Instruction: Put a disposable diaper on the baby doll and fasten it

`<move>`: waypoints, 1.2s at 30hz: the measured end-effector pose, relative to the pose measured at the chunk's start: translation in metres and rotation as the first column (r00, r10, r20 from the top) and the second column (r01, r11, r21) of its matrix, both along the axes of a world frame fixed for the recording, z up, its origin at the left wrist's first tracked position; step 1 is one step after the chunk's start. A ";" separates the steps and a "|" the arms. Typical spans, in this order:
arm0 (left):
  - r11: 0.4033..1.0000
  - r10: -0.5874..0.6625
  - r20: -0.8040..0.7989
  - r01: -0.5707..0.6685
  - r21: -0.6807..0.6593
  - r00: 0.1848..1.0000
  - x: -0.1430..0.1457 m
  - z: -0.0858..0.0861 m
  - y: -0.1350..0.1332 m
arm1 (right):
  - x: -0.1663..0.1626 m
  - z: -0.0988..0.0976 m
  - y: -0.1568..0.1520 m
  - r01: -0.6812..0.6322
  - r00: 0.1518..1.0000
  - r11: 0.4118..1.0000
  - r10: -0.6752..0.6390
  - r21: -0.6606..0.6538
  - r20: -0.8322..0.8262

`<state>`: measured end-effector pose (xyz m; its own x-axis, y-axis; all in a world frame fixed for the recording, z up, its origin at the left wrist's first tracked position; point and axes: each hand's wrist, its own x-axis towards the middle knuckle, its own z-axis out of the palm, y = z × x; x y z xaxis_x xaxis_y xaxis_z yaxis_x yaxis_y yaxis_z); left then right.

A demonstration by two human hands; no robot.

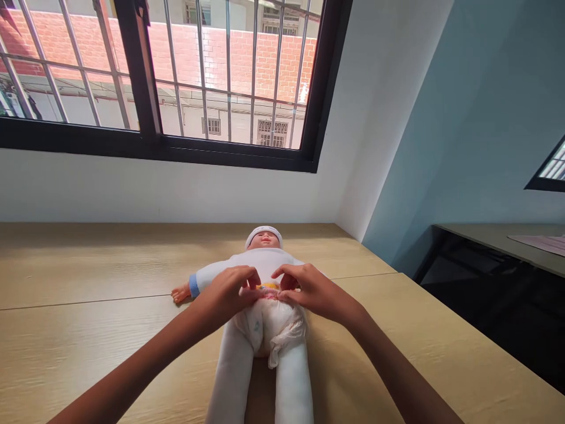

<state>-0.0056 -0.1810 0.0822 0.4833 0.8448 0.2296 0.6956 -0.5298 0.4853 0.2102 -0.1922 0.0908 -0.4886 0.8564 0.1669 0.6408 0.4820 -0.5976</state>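
Note:
A baby doll (263, 259) in a white suit and white cap lies on its back on the wooden table (88, 330), head toward the window, legs toward me. It wears a white diaper (269, 327) with a pink and yellow waistband (268, 290). My left hand (225, 292) and my right hand (309, 290) both rest on the doll's belly, fingers curled and pinching the diaper's waistband from either side. One doll arm with a blue cuff (193, 285) stretches out to the left.
A barred window (176, 76) fills the wall behind the table. The table's right edge (463, 347) drops off beside a dark gap. A second table (507, 241) stands at the far right against the blue wall.

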 end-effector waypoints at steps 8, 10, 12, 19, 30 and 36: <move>0.979 -0.063 0.169 0.094 -0.181 0.984 -0.012 0.004 0.006 | 0.007 0.011 -0.004 -0.017 0.999 0.997 0.015 0.070 0.036; 0.984 -0.075 0.193 0.103 -0.143 0.978 -0.005 0.002 0.004 | 0.001 0.010 -0.005 -0.045 0.998 0.994 0.040 0.101 0.050; 0.987 -0.091 0.243 0.120 -0.105 0.966 0.002 -0.002 0.003 | -0.006 0.008 -0.006 -0.066 0.995 0.989 0.056 0.135 0.079; 0.989 -0.118 0.240 0.135 -0.056 0.964 0.007 -0.015 0.005 | -0.022 0.004 -0.011 -0.031 0.984 0.976 -0.008 0.217 0.178; 0.989 -0.147 0.215 0.146 0.017 0.966 0.008 -0.014 0.002 | -0.013 0.009 -0.012 -0.023 1.000 0.994 0.022 0.111 0.012; 0.981 -0.101 0.295 0.144 -0.128 0.950 0.006 -0.004 0.000 | -0.007 0.000 0.002 -0.114 0.980 0.984 0.088 -0.137 -0.179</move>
